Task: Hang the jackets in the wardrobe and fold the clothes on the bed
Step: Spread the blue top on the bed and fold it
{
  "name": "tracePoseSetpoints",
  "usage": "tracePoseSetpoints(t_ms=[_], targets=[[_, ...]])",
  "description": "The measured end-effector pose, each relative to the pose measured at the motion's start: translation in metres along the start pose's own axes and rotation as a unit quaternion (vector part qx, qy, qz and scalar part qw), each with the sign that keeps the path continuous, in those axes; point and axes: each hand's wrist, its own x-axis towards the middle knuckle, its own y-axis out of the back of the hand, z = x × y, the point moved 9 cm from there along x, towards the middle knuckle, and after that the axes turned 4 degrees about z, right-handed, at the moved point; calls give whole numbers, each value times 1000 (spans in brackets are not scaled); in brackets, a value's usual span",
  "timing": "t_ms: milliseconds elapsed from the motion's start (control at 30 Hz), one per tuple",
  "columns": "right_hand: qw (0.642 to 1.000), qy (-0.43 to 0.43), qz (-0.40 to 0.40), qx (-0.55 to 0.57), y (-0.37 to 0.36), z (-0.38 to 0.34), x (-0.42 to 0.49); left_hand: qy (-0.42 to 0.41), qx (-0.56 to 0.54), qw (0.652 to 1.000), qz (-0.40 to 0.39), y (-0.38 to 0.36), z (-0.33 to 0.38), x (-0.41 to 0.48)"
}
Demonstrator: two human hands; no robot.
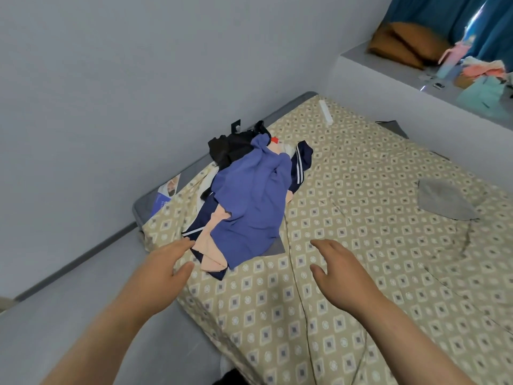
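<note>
Here, a person's two bare hands reach over a bed [347, 315] spread with a tan, diamond-patterned sheet. The left hand [166, 266] hovers at the near edge of a pile of clothes [249, 195], its fingers [181, 247] straight and loosely spread, gripping nothing; whether the tips touch the cloth cannot be told. The right hand [340, 269] is held over bare sheet just right of the pile, its fingers [323, 245] likewise relaxed and empty. The pile lies on the bed's left side, close to the grey wall: a blue shirt [249, 207] on top, a black garment [227, 150] at the far end, a navy piece with white stripes [301, 162] on the right and a peach garment [212, 247] poking out nearest the hands. A grey cloth [444, 201] lies alone, well apart, on the right of the bed. On a ledge [374, 84] at far right sit a brown pillow [405, 43] and more bright clothes [483, 70], before a teal curtain [444, 12].
</note>
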Motion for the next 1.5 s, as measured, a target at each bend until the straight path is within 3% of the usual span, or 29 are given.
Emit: tracePoseSetpoints(t_ms=[200, 533, 700, 933, 1000, 1233, 1367, 1500], targets=[[999, -4, -29, 19, -31, -19, 74, 52, -24, 998, -17, -16, -41, 46], [987, 106, -111, -55, -91, -65, 165, 188, -173, 965, 56, -49, -105, 73], [963, 172, -178, -105, -154, -56, 205, 250, -252, 932, 76, -114, -122, 70], [911, 290, -253, -145, -277, -39, 271, 324, -278, 901, 79, -250, -147, 73], [894, 323, -263, -163, -313, -37, 295, 327, -262, 906, 66, -286, -157, 81], [867, 365, -162, -297, -379, -25, 363, 303, -203, 925, 108, -343, -195, 133], [900, 369, -143, -184, -389, 10, 351, 255, -240, 920, 176, -372, -183, 158], [911, 394, -95, -80, -371, 39, 311, 303, -214, 892, 258, -383, -179, 153]])
